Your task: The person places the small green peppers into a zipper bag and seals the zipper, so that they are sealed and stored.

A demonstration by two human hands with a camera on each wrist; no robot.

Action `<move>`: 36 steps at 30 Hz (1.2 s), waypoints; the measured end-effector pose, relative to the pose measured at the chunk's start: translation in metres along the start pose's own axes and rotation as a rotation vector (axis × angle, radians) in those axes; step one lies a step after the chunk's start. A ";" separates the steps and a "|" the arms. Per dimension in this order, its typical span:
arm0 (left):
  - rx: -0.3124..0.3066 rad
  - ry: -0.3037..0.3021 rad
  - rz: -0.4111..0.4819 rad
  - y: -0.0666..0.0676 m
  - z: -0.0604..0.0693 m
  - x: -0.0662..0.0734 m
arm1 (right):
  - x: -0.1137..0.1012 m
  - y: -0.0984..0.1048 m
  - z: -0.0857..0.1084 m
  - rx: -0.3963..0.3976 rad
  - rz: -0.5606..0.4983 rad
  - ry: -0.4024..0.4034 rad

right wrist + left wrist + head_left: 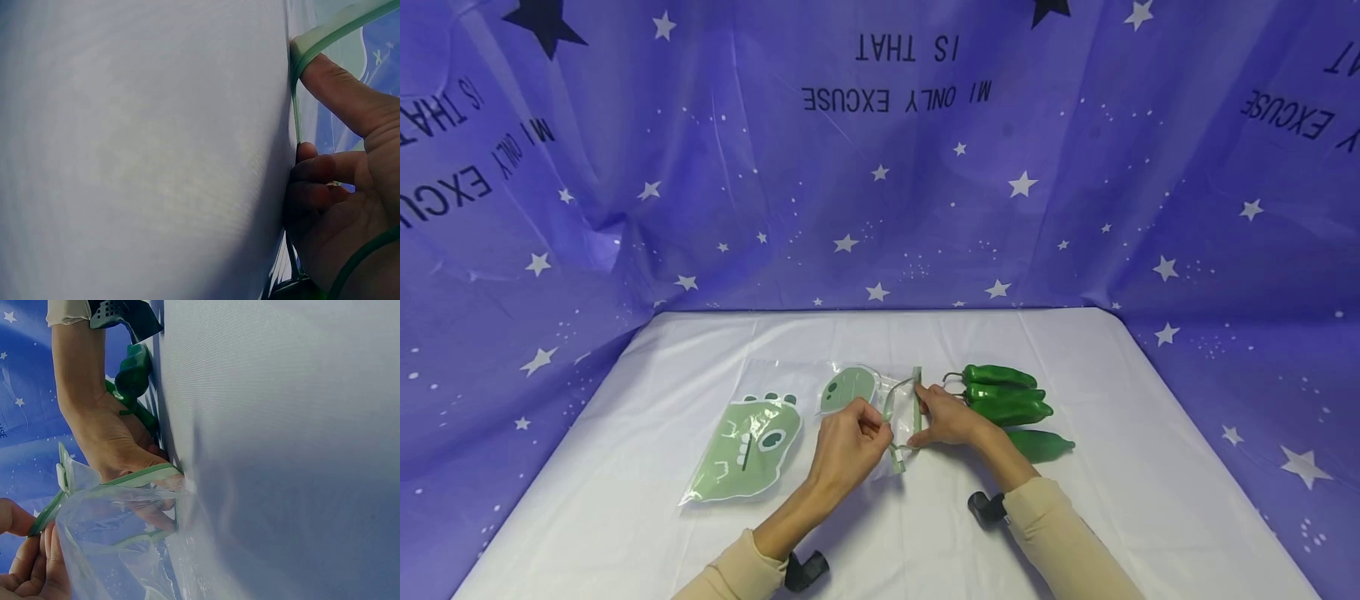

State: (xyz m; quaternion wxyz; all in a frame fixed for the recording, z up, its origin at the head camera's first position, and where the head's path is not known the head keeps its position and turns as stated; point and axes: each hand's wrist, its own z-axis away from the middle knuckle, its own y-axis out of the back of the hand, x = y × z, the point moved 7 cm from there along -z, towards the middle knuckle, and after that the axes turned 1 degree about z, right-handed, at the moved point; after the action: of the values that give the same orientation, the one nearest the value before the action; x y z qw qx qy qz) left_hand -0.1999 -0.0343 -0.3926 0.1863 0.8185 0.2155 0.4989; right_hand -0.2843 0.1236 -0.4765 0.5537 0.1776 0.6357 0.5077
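"Where do we have the clear bag against our fingers?"

"Right at them. Our left hand, on the bag's near side, pinches the green strip of its mouth between thumb and fingertips."

"And our right hand?"

"At the bag's mouth, thumb and forefinger spread well apart, the thumb touching the strip. We can't tell how firmly the other, bent fingers bear on the plastic."

"What room have we around the bag?"

"The white bench runs on beyond it to a far edge, and more shows on our side of it. Near its left lies a flat bag with a green cartoon face; we can't tell where the two plastic edges part. To its right, past our right hand, are four green peppers, the closest to us partly behind our right forearm."

"Which way does the clear bag point?"

"Sideways: its long axis runs left to right, mouth toward the peppers. They lie lengthwise too, and the stems we can see face it."
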 end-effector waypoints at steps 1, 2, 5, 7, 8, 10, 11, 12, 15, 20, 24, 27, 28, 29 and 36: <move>-0.001 0.002 0.000 0.000 0.000 0.000 | 0.000 0.000 0.000 0.001 0.002 0.001; -0.001 0.002 0.000 0.000 0.000 -0.001 | 0.000 0.000 0.000 0.002 0.004 0.003; -0.001 -0.001 0.005 0.000 0.001 -0.001 | 0.000 -0.001 0.000 0.001 0.014 0.002; 0.000 -0.001 0.008 0.000 0.001 -0.001 | 0.000 -0.001 0.001 0.000 0.017 0.004; 0.001 -0.002 0.009 0.000 0.000 -0.001 | 0.000 0.000 0.001 0.000 0.017 0.005; 0.003 -0.002 0.011 -0.001 0.000 -0.002 | 0.001 0.000 0.001 0.002 0.015 0.007; 0.004 -0.002 0.013 0.000 0.000 -0.002 | 0.001 0.001 0.001 0.005 0.012 0.008; 0.003 -0.001 0.012 -0.001 -0.001 -0.002 | 0.001 0.001 0.001 0.011 0.010 0.010; -0.014 0.005 0.013 -0.003 0.000 -0.002 | 0.001 0.001 0.002 0.027 0.012 0.014; -0.062 0.023 0.012 -0.007 0.002 -0.004 | -0.002 0.002 0.006 0.041 0.014 0.031; -0.083 0.015 0.002 -0.010 0.003 -0.004 | -0.006 0.006 0.010 0.067 0.017 0.070; -0.092 0.005 -0.010 -0.011 0.004 -0.005 | -0.009 0.013 0.015 0.098 0.017 0.113; -0.092 0.003 -0.013 -0.012 0.004 -0.005 | -0.010 0.016 0.017 0.106 0.011 0.125; -0.091 0.001 -0.019 -0.012 0.004 -0.006 | -0.011 0.020 0.019 0.114 -0.002 0.135; -0.081 0.001 -0.029 -0.011 0.004 -0.008 | -0.018 0.048 0.036 0.136 -0.229 0.173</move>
State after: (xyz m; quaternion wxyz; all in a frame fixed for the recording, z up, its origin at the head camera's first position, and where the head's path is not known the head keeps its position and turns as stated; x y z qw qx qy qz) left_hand -0.2013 -0.0297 -0.4064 0.2264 0.8069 0.2070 0.5048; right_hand -0.2632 0.1459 -0.4227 0.5379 0.0964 0.7300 0.4104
